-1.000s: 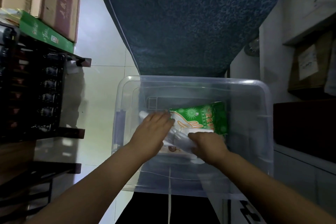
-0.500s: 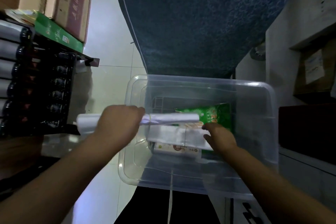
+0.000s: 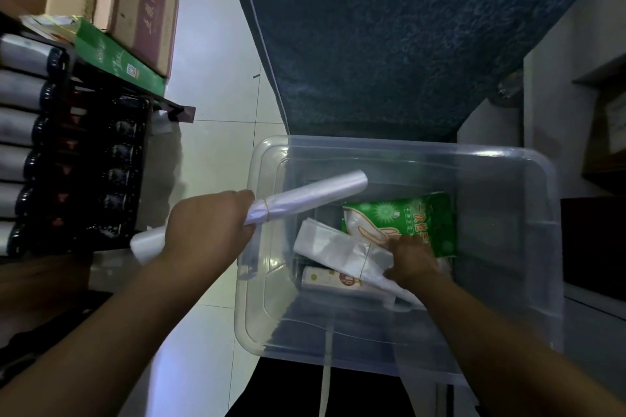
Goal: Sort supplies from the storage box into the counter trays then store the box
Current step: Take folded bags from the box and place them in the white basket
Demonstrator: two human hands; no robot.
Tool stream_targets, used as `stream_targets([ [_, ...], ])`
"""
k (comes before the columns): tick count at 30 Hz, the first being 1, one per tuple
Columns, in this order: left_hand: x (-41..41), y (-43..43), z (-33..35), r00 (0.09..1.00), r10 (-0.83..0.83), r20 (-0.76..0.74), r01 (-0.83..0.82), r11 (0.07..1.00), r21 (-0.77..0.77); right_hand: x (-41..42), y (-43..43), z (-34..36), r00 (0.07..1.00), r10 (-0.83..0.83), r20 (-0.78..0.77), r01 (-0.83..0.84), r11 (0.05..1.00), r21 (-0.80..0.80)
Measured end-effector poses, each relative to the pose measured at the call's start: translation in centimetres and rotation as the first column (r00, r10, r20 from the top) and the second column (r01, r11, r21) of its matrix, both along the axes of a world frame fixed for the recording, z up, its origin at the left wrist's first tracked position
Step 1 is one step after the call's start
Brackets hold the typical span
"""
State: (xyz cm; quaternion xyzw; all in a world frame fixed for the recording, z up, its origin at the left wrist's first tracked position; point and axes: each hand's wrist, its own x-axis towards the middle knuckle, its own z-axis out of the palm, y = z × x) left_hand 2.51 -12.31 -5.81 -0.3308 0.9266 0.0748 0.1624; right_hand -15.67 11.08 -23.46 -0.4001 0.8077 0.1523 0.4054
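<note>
Since half a sec ago: left hand (image 3: 208, 230) lifted clear of the storage box (image 3: 508, 159) w/ the roll of clear bags (image 3: 305, 195), now tilted up over the box's left rim; right hand (image 3: 411, 259) dropped lower inside, onto the second bag bundle (image 3: 335, 247).

Left grip closed tight round the roll near its rubber band. Right grip curled on the bundle's near end; can't tell if fully closed or just pinching (fingers hidden under the palm).

To do it well: get the right grip round the whole bundle at the band, not just loose film, else slips or unrolls. Lift straight up, clear of the rim, before swinging away. Leave the green glove packet (image 3: 406, 220) and small white carton (image 3: 327, 278) for the next trip, both on the box floor, bundle lying across them.

Box itself apparently on a dark stand or seat at the person's front, over pale tiled floor (image 3: 216, 105). Counter trays not in view. Dark blue mat (image 3: 406, 37) beyond the box. Bottle rack (image 3: 67, 152) at left w/ cardboard boxes (image 3: 135, 7) on top; shelving w/ cartons at right. Tight aisle, dim light.
</note>
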Motion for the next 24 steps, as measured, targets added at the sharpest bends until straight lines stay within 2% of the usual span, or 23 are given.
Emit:
stream_targets([
  [2, 0.0, 0.0, 0.0, 0.997, 0.013, 0.076, -0.011, 1.0, -0.02, 0.2, 0.2, 0.3, 0.993, -0.105, 0.05, 0.105, 0.994, 0.009],
  [5, 0.0, 0.0, 0.2, 0.995, -0.008, 0.097, 0.012, 0.999, -0.032, 0.7, 0.6, 0.9, 0.93, -0.329, 0.165, 0.324, 0.944, 0.06],
  [8, 0.0, 0.1, 0.4, 0.998, -0.033, 0.047, 0.035, 0.998, -0.047, 1.5, 0.6, 1.8, 0.929, -0.338, 0.151, 0.33, 0.941, 0.078],
  [11, 0.2, 0.0, 1.1, 0.999, -0.036, -0.01, 0.037, 0.999, 0.037, 2.3, 0.4, 3.7, 0.953, -0.286, 0.103, 0.28, 0.958, 0.067],
  [13, 0.1, 0.1, 2.1, 0.999, -0.044, -0.002, 0.044, 0.995, 0.085, 2.7, 0.6, 5.8, 0.965, -0.26, 0.012, 0.26, 0.965, 0.019],
  [17, -0.9, 1.0, 5.2, 0.996, -0.081, -0.028, 0.081, 0.996, 0.03, 3.0, 2.3, 12.0, 0.943, -0.308, -0.125, 0.289, 0.946, -0.147],
  [20, -2.2, 1.7, 7.9, 0.992, -0.093, -0.086, 0.098, 0.994, 0.047, 2.8, 4.2, 17.9, 0.882, -0.432, -0.189, 0.373, 0.884, -0.282],
  [24, -4.9, 3.4, 11.7, 0.962, -0.134, -0.239, 0.155, 0.985, 0.071, 2.7, 7.3, 26.4, 0.758, -0.578, -0.302, 0.422, 0.787, -0.45],
])
